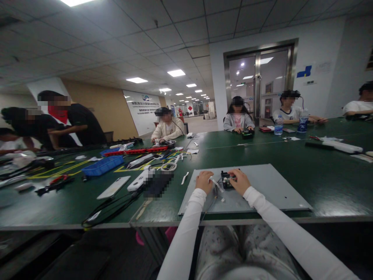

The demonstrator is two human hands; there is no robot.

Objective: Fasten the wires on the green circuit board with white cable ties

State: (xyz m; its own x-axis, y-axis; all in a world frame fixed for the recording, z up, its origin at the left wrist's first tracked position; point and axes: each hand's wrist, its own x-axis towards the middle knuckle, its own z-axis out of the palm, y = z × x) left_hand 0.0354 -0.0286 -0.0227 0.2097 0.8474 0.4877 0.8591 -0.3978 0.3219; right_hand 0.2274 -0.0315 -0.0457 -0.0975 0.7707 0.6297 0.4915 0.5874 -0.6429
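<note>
My left hand (204, 182) is over the left part of a grey flat panel (271, 190), its fingers curled at one end of a thin white strip (218, 185). My right hand (240, 182) grips a small black open-framed device (225, 182) from its right side. Small pale parts show inside the device, though the fingers hide some of it. A thin wire trails from near the strip down toward the panel's front edge. A little white piece (223, 200) lies on the panel below the device.
Left of the panel lie a white phone (113, 187), a white handheld device (139, 181), black cables (116, 208) and a blue tray (103, 165). Across the green table (335, 186) several people sit, near two bottles (278, 126). A white tool (346, 146) lies far right.
</note>
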